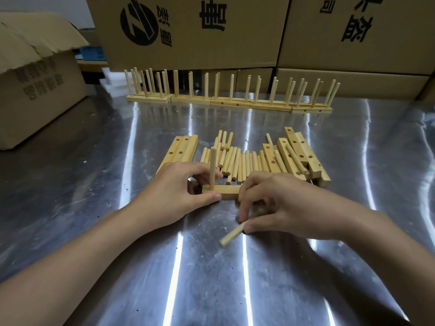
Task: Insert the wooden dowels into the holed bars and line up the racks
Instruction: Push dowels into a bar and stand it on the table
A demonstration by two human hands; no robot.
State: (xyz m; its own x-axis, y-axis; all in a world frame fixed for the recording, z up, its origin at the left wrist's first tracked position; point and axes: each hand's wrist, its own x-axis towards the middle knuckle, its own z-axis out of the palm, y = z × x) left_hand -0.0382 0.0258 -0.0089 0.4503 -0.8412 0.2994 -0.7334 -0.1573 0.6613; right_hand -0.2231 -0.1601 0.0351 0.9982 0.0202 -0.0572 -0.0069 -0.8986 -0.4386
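**Left hand:** The left hand (179, 189) grips a short holed bar (226, 192) that lies flat on the steel tabletop (211, 278). The thumb runs along the bar's near edge and the fingers (204, 171) curl over its far side. One upright dowel (213, 165) stands in the hole at the bar's left end.

**Right hand:** The right hand (282, 203) sits just right of the bar, covering its right end. It pinches a single dowel (231, 235) between thumb and forefinger, with the other fingers loosely bent. This dowel is blurred and slanted, with its free end pointing near-left, low over the tabletop. Contact with the surface cannot be determined.

**Stock:** A pile of loose dowels (235, 161) lies directly behind the bar. It sits between a left stack of bars (182, 147) and a right stack of bars (299, 154). A few dowels lie across the right stack.

**Finished work:** A row of racks (228, 101) stands end to end at the far side of the tabletop, dowels pointing up.

**Surroundings:** Printed cardboard boxes (188, 31) stand behind the row. A torn-flap box (35, 85) stands at far left.
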